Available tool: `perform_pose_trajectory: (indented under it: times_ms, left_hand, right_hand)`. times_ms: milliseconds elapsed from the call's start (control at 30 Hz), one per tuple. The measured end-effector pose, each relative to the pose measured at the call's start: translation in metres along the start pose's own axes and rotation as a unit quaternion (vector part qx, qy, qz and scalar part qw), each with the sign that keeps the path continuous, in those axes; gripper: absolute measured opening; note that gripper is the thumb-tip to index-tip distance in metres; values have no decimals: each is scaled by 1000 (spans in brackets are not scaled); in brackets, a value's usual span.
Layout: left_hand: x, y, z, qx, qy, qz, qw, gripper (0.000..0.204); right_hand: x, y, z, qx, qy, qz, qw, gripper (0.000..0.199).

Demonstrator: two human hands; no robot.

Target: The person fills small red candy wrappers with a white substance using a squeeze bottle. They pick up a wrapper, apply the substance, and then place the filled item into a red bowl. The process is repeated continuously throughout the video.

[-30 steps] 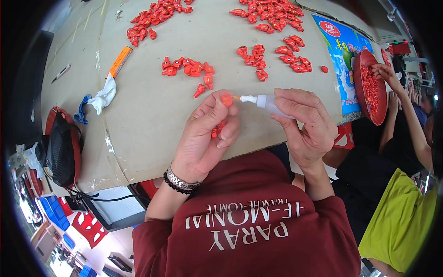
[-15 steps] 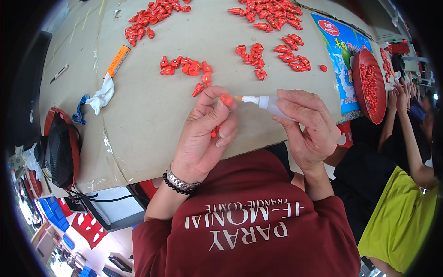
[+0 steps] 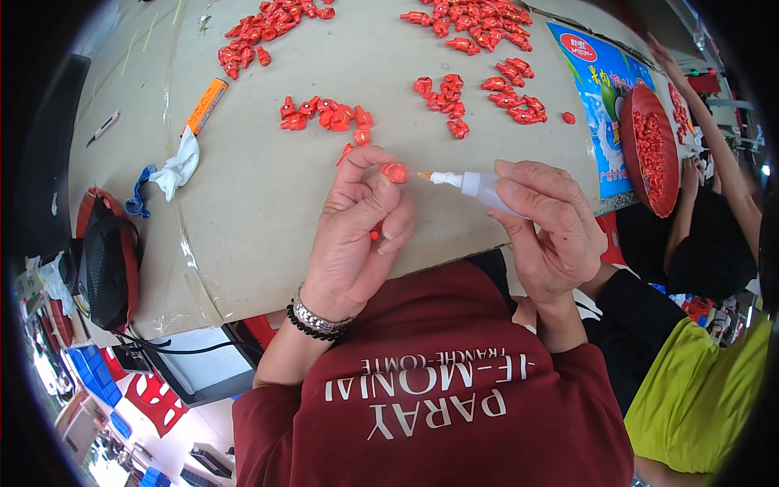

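Observation:
My left hand (image 3: 357,227) is closed, with a small red plastic piece (image 3: 394,172) pinched between thumb and forefinger. Another bit of red shows among its curled lower fingers. In my right hand (image 3: 556,223) is a translucent white squeeze bottle (image 3: 484,191), tilted sideways. Its thin orange-tipped nozzle (image 3: 426,175) points at the red piece, with a small gap between them. White material is wrapped around the nozzle's base. Just beyond my left hand lie several small red figures (image 3: 337,115), the nearest partly hidden by my fingers.
More red figures lie in heaps (image 3: 479,24) at the far side. At the right, a red tray (image 3: 629,154) of small red parts sits on a blue printed sheet (image 3: 596,105). Left are an orange tube (image 3: 206,105), white cloth (image 3: 177,166), a knife (image 3: 104,128) and a black-red bag (image 3: 109,260). Co-workers sit right.
The bottle has drawn slightly right, so its nozzle is farther from the red piece. My left hand has shifted a little, turning the piece. At right, a co-worker's arm has reached out forward.

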State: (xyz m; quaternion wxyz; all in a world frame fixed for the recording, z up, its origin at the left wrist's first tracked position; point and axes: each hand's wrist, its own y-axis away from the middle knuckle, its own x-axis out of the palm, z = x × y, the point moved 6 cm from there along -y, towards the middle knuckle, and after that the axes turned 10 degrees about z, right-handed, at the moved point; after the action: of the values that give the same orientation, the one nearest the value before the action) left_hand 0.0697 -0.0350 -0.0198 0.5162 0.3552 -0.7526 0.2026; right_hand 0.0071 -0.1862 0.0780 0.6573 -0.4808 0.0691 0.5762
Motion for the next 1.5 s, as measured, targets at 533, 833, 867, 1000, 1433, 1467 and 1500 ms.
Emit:
perform_pose_trajectory:
  times_ms: [533,833,867,1000,1433,1467,1500]
  left_hand:
    - [5,0,-5,23,-42,13,999,19]
    - [5,-1,4,-23,40,28,999,18]
    - [6,-1,4,-26,38,29,998,17]
    - [8,-1,5,-35,34,31,998,15]
    - [5,2,7,-40,40,13,998,19]
    - [5,2,7,-42,36,16,998,19]
    - [5,2,6,-44,31,19,998,19]
  right_hand:
    - [0,-1,4,7,-10,-29,1000,32]
    - [-1,-2,3,-13,-8,8,1000,26]
    - [0,-2,2,-13,-7,8,1000,26]
    - [0,-2,2,-19,-2,6,1000,26]
    - [-10,-3,-4,48,8,-16,999,29]
    - [-16,-2,-14,105,-41,-48,993,29]
    - [-21,0,-28,160,-90,-81,980,28]
